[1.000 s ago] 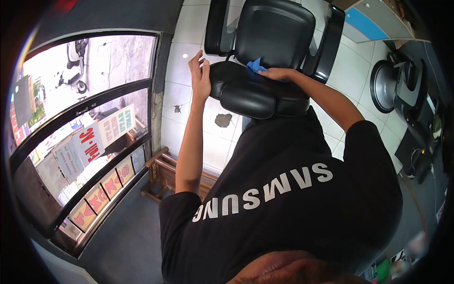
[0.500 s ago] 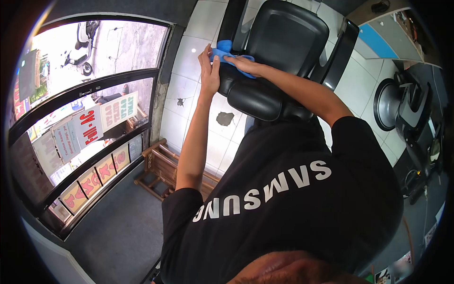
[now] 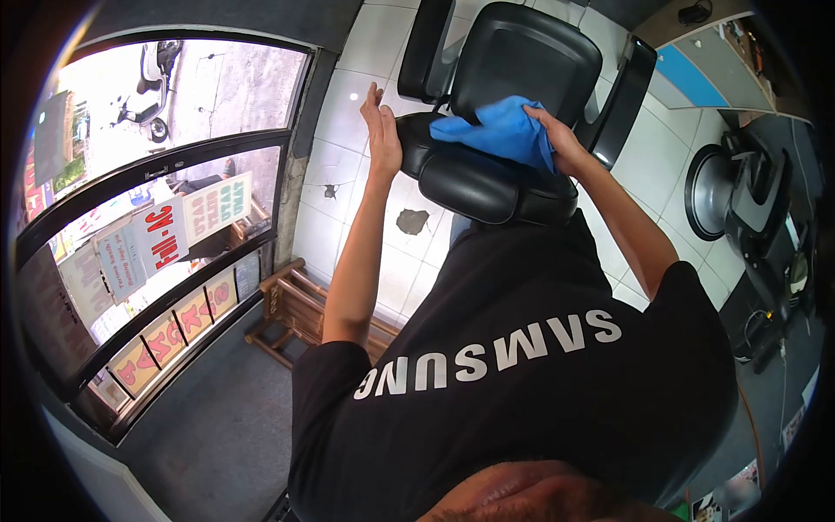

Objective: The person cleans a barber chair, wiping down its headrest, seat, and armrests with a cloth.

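Plain blue on the cloth (image 3: 504, 129) — solid black on the chair (image 3: 465, 190), black with white lettering (image 3: 510, 353) on the T-shirt (image 3: 531, 426) — white in a square grid across the floor tiles (image 3: 648, 148).

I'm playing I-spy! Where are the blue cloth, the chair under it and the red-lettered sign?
Blue cloth (image 3: 506, 130): head view, its middle.
Black chair (image 3: 527, 71): head view, its backrest.
Sign (image 3: 163, 239): head view, its red letters.

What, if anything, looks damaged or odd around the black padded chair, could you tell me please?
The white tiled floor looks damaged beside the chair: a dark grey, irregular patch breaks the pale surface, and a smaller dark spot, with cracks around it, lies farther from the chair.
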### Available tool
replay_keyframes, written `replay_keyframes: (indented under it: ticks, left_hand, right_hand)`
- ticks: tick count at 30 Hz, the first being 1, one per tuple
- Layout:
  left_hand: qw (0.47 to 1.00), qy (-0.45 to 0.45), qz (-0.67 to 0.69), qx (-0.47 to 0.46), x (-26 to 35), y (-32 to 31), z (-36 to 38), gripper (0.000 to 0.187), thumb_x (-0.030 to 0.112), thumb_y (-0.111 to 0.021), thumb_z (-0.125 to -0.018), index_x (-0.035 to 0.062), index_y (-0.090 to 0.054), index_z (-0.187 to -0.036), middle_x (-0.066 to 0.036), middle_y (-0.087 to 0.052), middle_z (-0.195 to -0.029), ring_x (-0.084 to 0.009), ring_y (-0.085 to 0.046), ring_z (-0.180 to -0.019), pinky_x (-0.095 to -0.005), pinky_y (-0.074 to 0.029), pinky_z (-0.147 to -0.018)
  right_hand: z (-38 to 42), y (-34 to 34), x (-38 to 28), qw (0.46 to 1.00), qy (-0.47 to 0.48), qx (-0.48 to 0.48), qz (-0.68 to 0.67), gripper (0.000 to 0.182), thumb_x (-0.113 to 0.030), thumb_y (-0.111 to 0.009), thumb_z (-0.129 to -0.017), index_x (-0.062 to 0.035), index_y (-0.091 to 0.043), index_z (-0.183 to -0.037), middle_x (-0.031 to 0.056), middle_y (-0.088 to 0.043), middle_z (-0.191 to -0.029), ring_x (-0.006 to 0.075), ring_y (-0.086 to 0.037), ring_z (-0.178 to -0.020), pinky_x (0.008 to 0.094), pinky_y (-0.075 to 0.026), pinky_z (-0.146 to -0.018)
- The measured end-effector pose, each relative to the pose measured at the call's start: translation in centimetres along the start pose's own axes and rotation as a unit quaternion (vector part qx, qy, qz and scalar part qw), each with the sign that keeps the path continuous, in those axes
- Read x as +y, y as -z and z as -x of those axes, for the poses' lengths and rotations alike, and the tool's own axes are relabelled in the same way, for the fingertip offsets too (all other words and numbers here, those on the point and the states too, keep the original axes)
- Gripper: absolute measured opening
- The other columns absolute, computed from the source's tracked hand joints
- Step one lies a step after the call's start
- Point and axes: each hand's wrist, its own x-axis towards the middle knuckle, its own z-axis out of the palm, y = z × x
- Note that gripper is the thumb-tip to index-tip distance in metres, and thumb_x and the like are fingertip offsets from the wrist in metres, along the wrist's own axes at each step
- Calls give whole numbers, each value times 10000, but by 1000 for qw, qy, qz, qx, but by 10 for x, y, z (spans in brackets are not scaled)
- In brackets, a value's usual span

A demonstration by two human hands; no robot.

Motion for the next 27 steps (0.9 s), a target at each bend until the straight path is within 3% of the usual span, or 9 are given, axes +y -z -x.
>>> replay_keyframes:
  ticks: [2, 4, 5, 7, 12, 16, 23, 25, 27]
  left_hand:
    - [999, 0, 38, 0, -9, -2, -2, 668, 492, -194, -1131, 36, -238, -1617, -223, -369, -1495, -355, -400, -1420, -447, -278, -1209]
    - [998, 17, 59, 5, -4, 0, 0, 679, 509, -177, -1128, 41, -248, -1615, -215, -380, -1480, -347, -417, -1405, -446, -289, -1204]
    - [997, 24, 72, 8, -2, 0, -1, 685, 518, -169, -1127, 44, -254, -1614, -211, -386, -1473, -343, -426, -1397, -446, -295, -1201]
    - [996, 49, 77, -12, -11, 0, -3, 711, 574, -162, -1109, 89, -249, -1621, -202, -379, -1506, -347, -425, -1403, -483, -298, -1198]
    - [996, 66, 51, -32, -19, 0, -8, 703, 585, -165, -1106, 110, -284, -1611, -199, -391, -1497, -356, -448, -1388, -501, -320, -1186]
    - [998, 56, 22, -29, -13, 0, -3, 682, 550, -163, -1118, 87, -315, -1595, -201, -407, -1465, -351, -475, -1364, -484, -341, -1176]
    - [998, 59, 18, -29, -1, 0, -2, 649, 506, -181, -1130, 63, -348, -1575, -208, -395, -1478, -349, -480, -1370, -452, -341, -1185]
    - [997, 58, 30, -33, 0, 0, -3, 634, 485, -199, -1136, 52, -354, -1571, -211, -392, -1479, -349, -486, -1361, -445, -342, -1182]
    - [997, 58, 40, -35, -3, 0, -4, 628, 478, -205, -1137, 47, -357, -1567, -209, -395, -1479, -349, -490, -1356, -444, -343, -1180]
  right_hand:
    - [-13, -10, 5, 1000, 23, -7, 13, 758, -541, -611, -995, 16, -486, -1495, 173, -579, -1454, 266, -568, -1328, 392, -425, -1138]
    - [-32, -39, 17, 966, 96, 38, 237, 842, -629, -562, -988, 41, -482, -1489, 155, -628, -1371, 247, -613, -1241, 352, -408, -1129]
    - [6, -81, -18, 923, 63, -61, 374, 794, -643, -494, -1011, 18, -544, -1447, 170, -617, -1387, 265, -597, -1253, 352, -385, -1132]
    - [-24, -113, 31, 811, 345, -110, 460, 547, -498, -461, -1063, -46, -691, -1266, 183, -638, -1335, 337, -588, -1250, 422, -426, -1073]
    - [14, -129, 9, 709, 343, -218, 576, 368, -330, -590, -995, -51, -731, -1189, 144, -662, -1299, 357, -523, -1354, 455, -354, -1186]
    - [53, -101, 22, 560, 489, -267, 613, 285, -225, -619, -933, -50, -757, -1110, 113, -710, -1228, 350, -528, -1368, 535, -315, -1228]
    - [96, -8, 38, 822, 352, -160, 418, 255, -195, -588, -929, -16, -767, -957, 110, -695, -1334, 290, -567, -1344, 472, -391, -1177]
    - [107, 24, 30, 935, 174, -78, 299, 310, -274, -600, -959, -3, -740, -1020, 111, -684, -1334, 238, -611, -1252, 407, -447, -1097]
    - [101, 70, 36, 970, 148, 135, 139, 430, -382, -577, -999, 4, -694, -1149, 129, -675, -1271, 219, -626, -1164, 373, -468, -1034]
